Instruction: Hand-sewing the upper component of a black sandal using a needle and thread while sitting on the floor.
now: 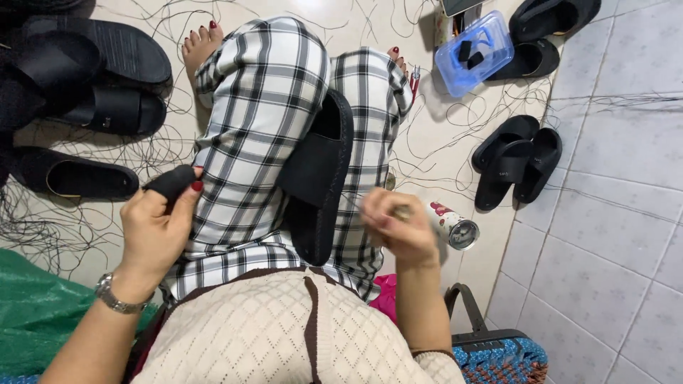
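Black slipper lies lengthwise between my knees, toe away; right hand nearer, blurred, fingers pinched; left hand curled, black-capped finger.

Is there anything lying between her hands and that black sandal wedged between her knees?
Nothing visible does. The black sandal sits between the checked trouser legs, its upper side uncovered. The right hand is blurred, just beside its edge; the left hand, its forefinger in a black cover, is raised over the other thigh.
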